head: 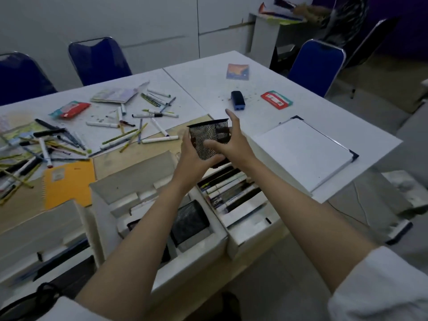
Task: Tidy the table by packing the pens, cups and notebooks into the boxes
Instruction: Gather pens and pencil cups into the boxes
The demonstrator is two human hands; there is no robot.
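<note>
Black wire mesh, a pen cup (208, 139), is held up between both hands above the open white boxes: the left hand (193, 156) has its fingers curled round the near side, and the right hand (231, 144) grips the far side with thumb across the front. Below, the right box (245, 230) holds markers; the middle box (196, 256) holds another mesh cup (190, 222). Loose pens (129, 126) litter the table (203, 89) to the left

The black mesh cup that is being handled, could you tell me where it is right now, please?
In the head view, the black mesh cup is held up at centre between the left hand and right hand, above the white boxes, right of the scattered pens.
</note>
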